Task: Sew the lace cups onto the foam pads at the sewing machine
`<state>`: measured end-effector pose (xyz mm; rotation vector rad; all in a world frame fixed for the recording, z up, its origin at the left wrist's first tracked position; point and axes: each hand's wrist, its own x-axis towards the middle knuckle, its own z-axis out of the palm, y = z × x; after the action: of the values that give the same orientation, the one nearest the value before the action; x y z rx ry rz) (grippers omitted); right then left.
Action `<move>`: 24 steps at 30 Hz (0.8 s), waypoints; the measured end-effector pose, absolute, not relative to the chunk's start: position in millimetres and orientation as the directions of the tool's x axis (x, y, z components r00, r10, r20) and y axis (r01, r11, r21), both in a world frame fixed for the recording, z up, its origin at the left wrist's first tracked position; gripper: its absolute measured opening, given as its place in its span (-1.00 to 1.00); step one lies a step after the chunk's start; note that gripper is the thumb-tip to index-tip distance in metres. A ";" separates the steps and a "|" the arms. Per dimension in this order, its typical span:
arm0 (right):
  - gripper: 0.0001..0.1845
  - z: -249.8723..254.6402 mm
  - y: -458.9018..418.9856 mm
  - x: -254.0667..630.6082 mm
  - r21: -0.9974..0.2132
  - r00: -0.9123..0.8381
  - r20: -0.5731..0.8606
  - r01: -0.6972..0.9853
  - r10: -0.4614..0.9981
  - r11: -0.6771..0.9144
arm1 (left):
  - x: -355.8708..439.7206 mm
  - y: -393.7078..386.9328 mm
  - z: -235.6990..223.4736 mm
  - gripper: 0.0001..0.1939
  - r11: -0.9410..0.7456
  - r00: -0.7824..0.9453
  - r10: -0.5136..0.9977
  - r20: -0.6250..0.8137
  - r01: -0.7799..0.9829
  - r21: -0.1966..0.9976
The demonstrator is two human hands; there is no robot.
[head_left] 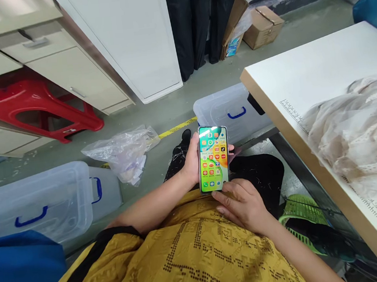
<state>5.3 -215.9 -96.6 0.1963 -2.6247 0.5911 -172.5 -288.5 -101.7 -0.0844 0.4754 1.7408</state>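
A smartphone (213,158) with a lit screen full of app icons on a green and yellow background is held above my lap. My left hand (193,160) wraps round it from the left and behind, with fingertips showing past its right edge. At the phone's lower right corner is my right hand (244,202), its fingers bent and partly spread, one fingertip by the bottom edge. I cannot tell whether that fingertip touches the phone. Nothing shows in the right hand.
On the right, a white table (302,68) carries a heap of whitish lace fabric (359,136). Below it sits a green basket (305,209). Clear lidded bins (220,104), a crumpled plastic bag (124,154) and a red stool (33,108) stand around; cardboard boxes (262,28) lie farther back.
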 end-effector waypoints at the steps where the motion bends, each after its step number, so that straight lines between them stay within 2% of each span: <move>1: -0.74 -96.3 -216.0 4.9 -0.372 -0.892 0.450 -0.228 -0.040 0.900 | -172.1 -288.6 -102.0 -0.19 -0.148 -0.231 0.922 -0.310 -0.952 0.269; 14: -0.75 -97.1 -213.9 9.4 -0.394 -0.882 0.470 -0.177 0.033 0.902 | -170.0 -289.2 -99.7 -0.18 -0.126 -0.201 0.922 -0.332 -0.964 0.235; 24: -0.64 -85.8 -215.5 -12.7 -0.256 -0.896 0.442 -0.095 0.029 0.962 | -159.2 -287.4 -110.4 -0.15 -0.057 -0.163 0.916 -0.367 -0.957 0.283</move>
<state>-12.7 -215.5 -85.8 0.0478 -2.6568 0.3765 -159.2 -287.4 -110.4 -0.1008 0.5331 1.6518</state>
